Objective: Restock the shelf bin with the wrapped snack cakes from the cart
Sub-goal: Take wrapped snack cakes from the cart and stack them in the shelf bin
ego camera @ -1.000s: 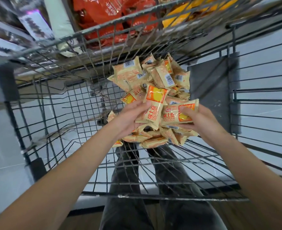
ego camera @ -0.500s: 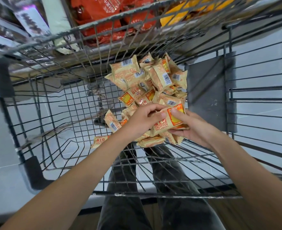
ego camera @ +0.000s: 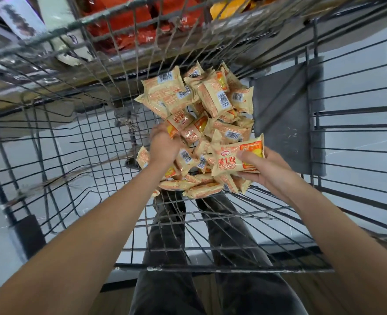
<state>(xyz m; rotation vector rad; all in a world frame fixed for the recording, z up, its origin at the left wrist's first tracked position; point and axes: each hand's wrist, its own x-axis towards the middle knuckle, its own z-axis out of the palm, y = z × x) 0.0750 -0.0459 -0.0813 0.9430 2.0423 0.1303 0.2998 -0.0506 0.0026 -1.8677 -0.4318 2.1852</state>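
A heap of wrapped snack cakes (ego camera: 210,98) in beige and orange wrappers lies inside the wire cart (ego camera: 222,268). My right hand (ego camera: 269,173) holds a small stack of the cakes, the top cake (ego camera: 235,159) face up with its red lettering showing and my thumb pressed on it. My left hand (ego camera: 164,144) reaches down into the heap with its fingers curled among the cakes; they close on an orange-ended cake (ego camera: 180,120), though the grip is partly hidden.
A dark grey panel (ego camera: 285,119) stands against the cart's right side. Beyond the cart's far rim, shelves hold red snack bags (ego camera: 128,26) and yellow bags (ego camera: 231,6). My legs in dark trousers show under the cart's wire floor.
My left hand has left the stack in my right hand and moved up and left into the heap. My right hand still holds the stack, slightly further right.
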